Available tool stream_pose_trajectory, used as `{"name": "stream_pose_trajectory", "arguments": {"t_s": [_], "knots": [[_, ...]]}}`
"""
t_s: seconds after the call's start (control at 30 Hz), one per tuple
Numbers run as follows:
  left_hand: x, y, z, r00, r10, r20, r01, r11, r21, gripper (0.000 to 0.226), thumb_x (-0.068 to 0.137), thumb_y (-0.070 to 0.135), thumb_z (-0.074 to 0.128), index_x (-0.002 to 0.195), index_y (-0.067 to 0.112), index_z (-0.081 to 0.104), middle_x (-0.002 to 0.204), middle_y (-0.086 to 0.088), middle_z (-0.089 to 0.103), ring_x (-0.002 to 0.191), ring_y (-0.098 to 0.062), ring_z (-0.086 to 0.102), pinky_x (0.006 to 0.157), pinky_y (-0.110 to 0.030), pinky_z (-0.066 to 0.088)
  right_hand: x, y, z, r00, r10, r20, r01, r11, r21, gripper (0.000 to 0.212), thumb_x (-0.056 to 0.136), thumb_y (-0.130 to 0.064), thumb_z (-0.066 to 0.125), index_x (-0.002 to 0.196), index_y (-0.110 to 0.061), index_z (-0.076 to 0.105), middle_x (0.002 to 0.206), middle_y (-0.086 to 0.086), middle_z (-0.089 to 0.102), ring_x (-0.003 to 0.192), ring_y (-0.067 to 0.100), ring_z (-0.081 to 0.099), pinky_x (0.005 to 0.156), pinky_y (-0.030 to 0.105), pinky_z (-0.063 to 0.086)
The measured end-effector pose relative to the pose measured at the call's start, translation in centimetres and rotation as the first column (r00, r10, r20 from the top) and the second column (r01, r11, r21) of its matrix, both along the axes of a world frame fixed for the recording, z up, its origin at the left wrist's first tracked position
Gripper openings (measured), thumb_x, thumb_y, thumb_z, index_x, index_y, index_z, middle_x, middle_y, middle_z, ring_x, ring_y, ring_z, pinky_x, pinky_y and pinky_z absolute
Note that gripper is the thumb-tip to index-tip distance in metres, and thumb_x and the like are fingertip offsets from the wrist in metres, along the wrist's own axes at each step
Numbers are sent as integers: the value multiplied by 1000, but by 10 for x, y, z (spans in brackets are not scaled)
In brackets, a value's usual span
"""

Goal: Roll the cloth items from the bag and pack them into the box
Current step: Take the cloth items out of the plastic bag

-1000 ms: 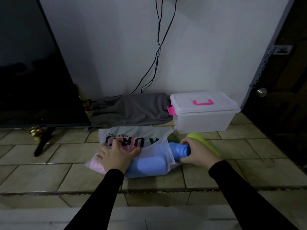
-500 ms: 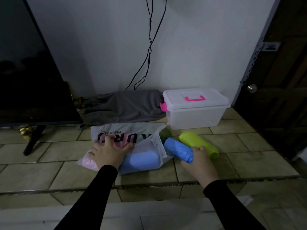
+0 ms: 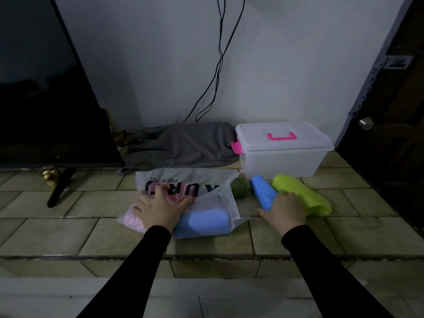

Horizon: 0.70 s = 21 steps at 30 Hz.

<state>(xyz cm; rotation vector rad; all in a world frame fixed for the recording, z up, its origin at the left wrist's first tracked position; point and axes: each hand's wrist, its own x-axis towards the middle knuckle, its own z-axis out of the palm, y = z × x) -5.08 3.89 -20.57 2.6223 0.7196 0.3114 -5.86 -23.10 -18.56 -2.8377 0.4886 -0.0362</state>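
We kneel at the tiled floor (image 3: 68, 235) with the bag (image 3: 206, 196) in front of us. Our left hand (image 3: 160, 208) lies flat on it, fingers spread, pressing the pink cloth (image 3: 132, 220) inside. A blue cloth (image 3: 204, 222) shows through the bag at 5 o'clock from that hand. Our right hand (image 3: 283, 211) curls around the near end of a blue roll (image 3: 261, 191), which lies between a dark green roll (image 3: 238, 188) at its 9 o'clock and a yellow-green roll (image 3: 300, 195) at its 3 o'clock. The box (image 3: 282, 157) stands at 12 o'clock from the rolls, just beyond them, its lid shut and pink latch (image 3: 236, 146) down. We judge the roll should be kept snug so it does not loosen; the lid needs opening before packing, and the bag should be held pinned while the next cloth is drawn out.
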Motion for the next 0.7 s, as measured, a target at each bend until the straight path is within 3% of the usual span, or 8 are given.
{"name": "stream_pose_trajectory", "arguments": {"t_s": [0.1, 0.17, 0.23, 0.43, 0.53, 0.63, 0.7], "knots": [[1, 3, -1, 1000, 5, -6, -5, 1000, 8, 79, 63, 78, 61, 123, 29, 46, 130, -22, 40, 124, -40, 40, 108, -52, 24, 4, 19, 17, 973, 179, 147, -183, 983, 15, 60, 77, -49, 70, 121, -11, 56, 119, 14, 52, 112, 31, 51, 91, 33, 42], [1, 4, -1, 1000, 7, 5, -7, 1000, 1, 75, 66, 75, 62, 123, 28, 48, 131, -22, 40, 124, -39, 40, 108, -51, 24, 8, 35, 25, 906, 358, 225, -396, 905, 157, 33, 82, -31, 68, 110, -12, 67, 111, 11, 62, 108, 27, 56, 87, 27, 41], [0, 4, 0, 1000, 1, 24, -1, 1000, -14, 73, 68, 73, 62, 123, 27, 48, 128, -21, 41, 122, -39, 41, 108, -50, 25, 13, 46, 23, 878, 453, 156, -478, 804, 352, 19, 83, -18, 67, 99, -11, 73, 101, 8, 71, 99, 22, 64, 75, 19, 41], [-3, 2, 0, 1000, -18, -4, 18, 998, 61, 73, 73, 76, 52, 125, 25, 45, 130, -24, 41, 124, -40, 41, 107, -50, 26, 17, 43, 23, 780, 624, -45, -503, 668, 548, 36, 84, -13, 68, 120, -13, 62, 111, 2, 68, 99, 11, 60, 79, 14, 46], [-5, 2, 1, 999, -29, -18, 30, 998, 56, 74, 72, 77, 51, 126, 27, 44, 131, -24, 40, 125, -40, 40, 107, -51, 25, 17, 44, 24, 711, 684, -162, -530, 673, 517, 30, 84, -23, 68, 114, -22, 63, 98, -2, 69, 87, 18, 66, 67, 26, 56], [-5, 2, 2, 999, -30, -39, 32, 998, 51, 78, 69, 82, 47, 128, 30, 42, 133, -22, 39, 127, -39, 39, 108, -52, 23, 16, 46, 25, 714, 662, -227, -497, 707, 503, 15, 93, -27, 56, 106, -23, 61, 74, -4, 63, 63, 12, 60, 52, 21, 51], [-6, 2, 3, 998, -35, -45, 37, 999, 39, 80, 68, 83, 48, 128, 31, 42, 136, -22, 37, 129, -39, 37, 110, -52, 21, 16, 45, 26, 704, 661, -260, -473, 710, 522, 23, 93, -31, 57, 113, -19, 60, 77, -2, 62, 62, 9, 59, 53, 20, 51]]}}
